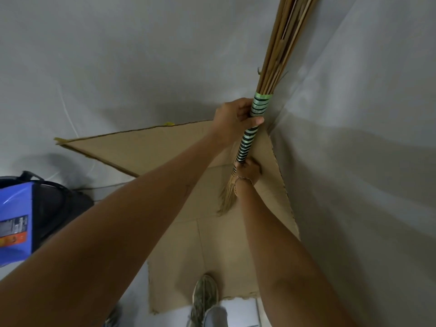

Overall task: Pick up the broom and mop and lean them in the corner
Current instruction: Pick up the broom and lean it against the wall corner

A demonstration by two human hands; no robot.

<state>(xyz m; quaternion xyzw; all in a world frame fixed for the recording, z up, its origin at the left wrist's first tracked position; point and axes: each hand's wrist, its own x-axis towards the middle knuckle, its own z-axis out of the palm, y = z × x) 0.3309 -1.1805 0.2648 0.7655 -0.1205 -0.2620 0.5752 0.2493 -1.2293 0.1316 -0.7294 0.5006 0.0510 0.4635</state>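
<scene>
A straw broom (pixel 278 57) stands nearly upright in the corner where two grey walls meet. Its handle (pixel 247 142) is wrapped in green, black and silver bands. My left hand (pixel 233 119) is closed around the upper part of the wrapped handle. My right hand (pixel 247 169), with a thin bracelet at the wrist, grips the lower end of the handle, where a short tuft of straw fans out below. The long stalks run up out of the top of the frame. No mop is in view.
Flattened brown cardboard (pixel 212 244) covers the floor and lower walls in the corner. A blue box (pixel 14 223) and a dark bag (pixel 61 204) sit at the left. My shoe (pixel 205 293) stands on the cardboard's near edge.
</scene>
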